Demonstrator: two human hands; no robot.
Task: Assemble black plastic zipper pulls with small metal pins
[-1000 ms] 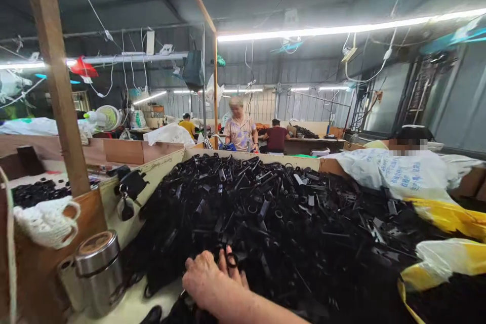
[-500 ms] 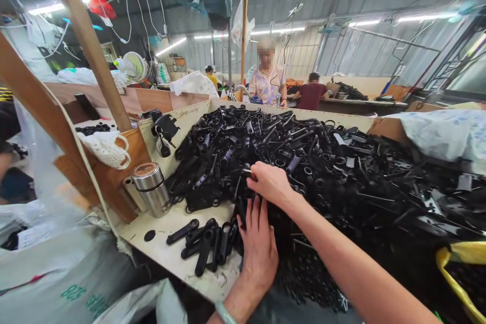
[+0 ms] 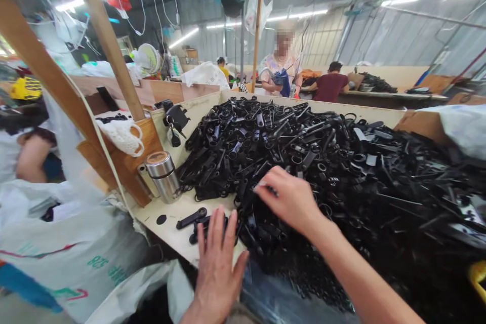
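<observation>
My left hand (image 3: 218, 258) is open, its fingers stretched out over a small group of black handle-shaped parts (image 3: 192, 217), each with a round end, at the table's front edge. It covers most of that group. At the near side of a big heap of similar black parts (image 3: 273, 131), my right hand (image 3: 290, 200) has its fingers curled in, thumb toward the forefinger. Something dark shows between thumb and fingers; I cannot make out whether it is held or lies behind. The heap's parts are black, some with rings, some shiny and flat.
A steel flask (image 3: 163, 177) stands at the left by a wooden post (image 3: 110, 35). Keys (image 3: 173, 134) hang on the board behind it. A black disc (image 3: 161, 219) lies on the pale table (image 3: 152, 223). White sacks (image 3: 76, 243) fill the lower left. A co-worker (image 3: 281, 68) stands beyond the heap.
My left hand has moved left and nearer, from the heap's edge onto the small group of parts. My right hand remains at the heap, seen further right. The view has shifted slightly.
</observation>
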